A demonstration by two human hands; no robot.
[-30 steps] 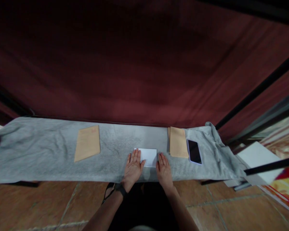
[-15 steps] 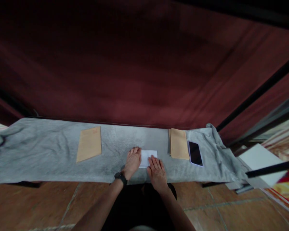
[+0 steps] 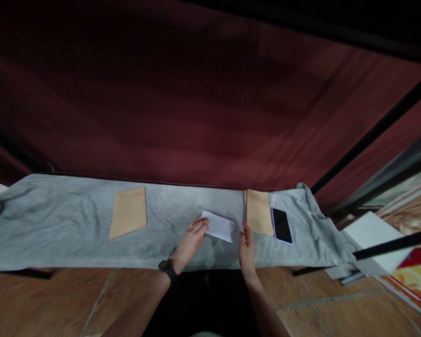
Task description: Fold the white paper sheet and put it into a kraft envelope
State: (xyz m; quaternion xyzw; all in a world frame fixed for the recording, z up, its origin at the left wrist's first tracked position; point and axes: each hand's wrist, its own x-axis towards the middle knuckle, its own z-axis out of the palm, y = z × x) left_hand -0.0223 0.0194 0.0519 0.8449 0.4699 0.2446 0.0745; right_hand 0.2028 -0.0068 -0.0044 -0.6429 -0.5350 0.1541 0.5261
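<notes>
A folded white paper (image 3: 219,226) is tilted at the middle of the cloth-covered table, its right end pointing slightly towards me. My left hand (image 3: 191,238), with a dark watch on the wrist, grips the paper's left edge. To the right, my right hand (image 3: 246,248) is turned on its side, apart from the paper. Its fingers look loosely extended and hold nothing visible. The fingertips are close to the lower left corner of a small stack of brown envelopes (image 3: 259,213); whether they touch it I cannot tell.
Another brown envelope (image 3: 129,213) lies on the left of the grey cloth (image 3: 73,224). A phone (image 3: 282,225) rests right of the stack. Behind the table hangs a dark red curtain (image 3: 182,126). A white board (image 3: 379,238) and black bars stand at the right.
My right hand has lifted off the white paper and moved right, towards the envelope stack. The paper has turned clockwise, and my left hand now holds its left edge instead of pressing on it.
</notes>
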